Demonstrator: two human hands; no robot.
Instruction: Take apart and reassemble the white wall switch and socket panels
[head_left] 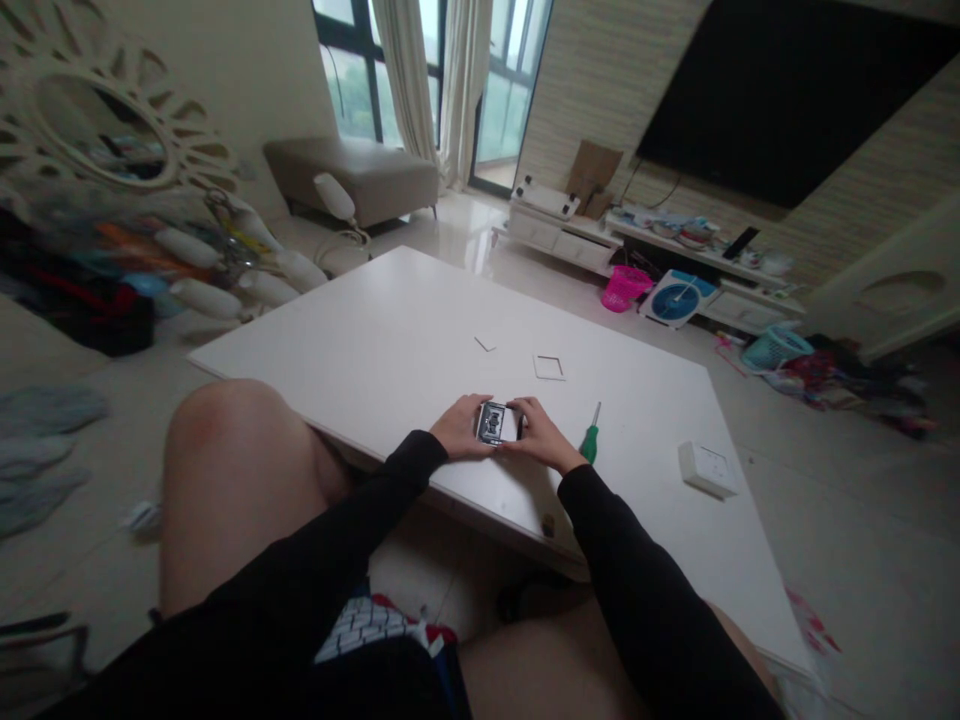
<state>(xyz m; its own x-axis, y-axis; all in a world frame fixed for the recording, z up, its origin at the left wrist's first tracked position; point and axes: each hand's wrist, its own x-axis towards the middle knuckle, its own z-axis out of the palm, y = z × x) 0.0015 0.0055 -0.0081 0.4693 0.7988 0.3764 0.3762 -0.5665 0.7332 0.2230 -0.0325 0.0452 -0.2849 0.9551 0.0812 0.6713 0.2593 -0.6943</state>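
Observation:
Both my hands hold a small square switch module [498,422] with grey and white parts, just above the near edge of the white table [390,330]. My left hand [463,428] grips its left side with curled fingers. My right hand [541,436] grips its right side the same way. A green-handled screwdriver [591,437] lies on the table right beside my right hand. Farther back lie a thin white square frame [549,367] and a small white angled piece [485,344].
A white switch unit [707,469] rests on the table's right part. My bare knee [225,450] rises at the left of the table. Beyond stand a beige sofa [352,175], a low TV cabinet [645,250], a pink basket [625,288] and floor clutter at the right.

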